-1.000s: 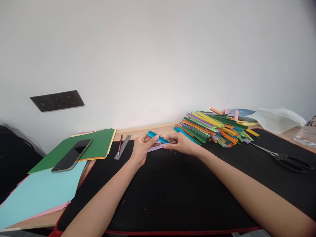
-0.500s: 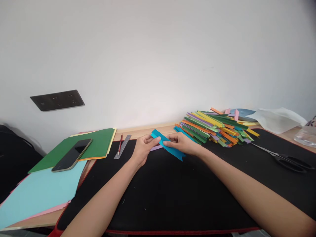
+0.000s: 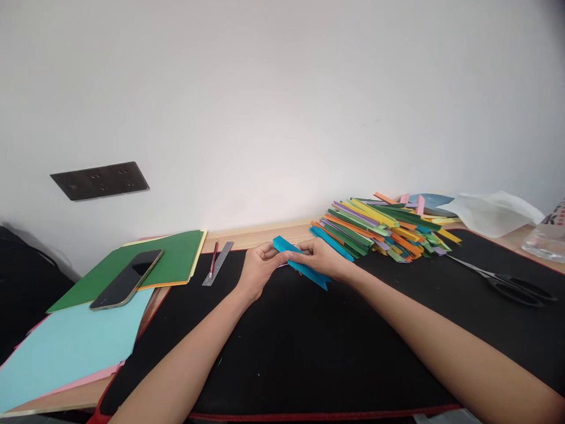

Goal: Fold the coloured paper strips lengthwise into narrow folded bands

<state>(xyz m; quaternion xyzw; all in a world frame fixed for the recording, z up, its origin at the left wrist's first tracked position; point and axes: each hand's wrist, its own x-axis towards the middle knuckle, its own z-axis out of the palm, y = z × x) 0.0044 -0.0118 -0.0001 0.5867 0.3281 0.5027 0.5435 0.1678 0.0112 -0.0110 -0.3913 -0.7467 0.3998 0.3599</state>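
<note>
A blue paper strip (image 3: 312, 275) slants down to the right between my two hands, just above the black mat (image 3: 318, 347). Its lower right end is notched. My left hand (image 3: 262, 268) pinches the strip near its upper end, thumb on top. My right hand (image 3: 321, 257) grips it close by, the two thumbs nearly meeting on the paper. A bit of lilac paper shows under the strip, mostly hidden by the fingers. Behind my right hand lies a heap of folded coloured paper strips (image 3: 375, 228), with blue ones at its left edge.
Scissors (image 3: 503, 282) lie at the right. A pencil (image 3: 213, 259) rests on a metal ruler (image 3: 220, 262) to the left. Further left, a phone (image 3: 128, 280) lies on green paper (image 3: 183, 253), beside light blue sheets (image 3: 79, 347). A plastic bag (image 3: 494, 213) stands at the back right.
My thumbs have come together on the blue strip, which has tilted and shows a narrower face. The lilac paper underneath is now more hidden. The view has shifted slightly.
</note>
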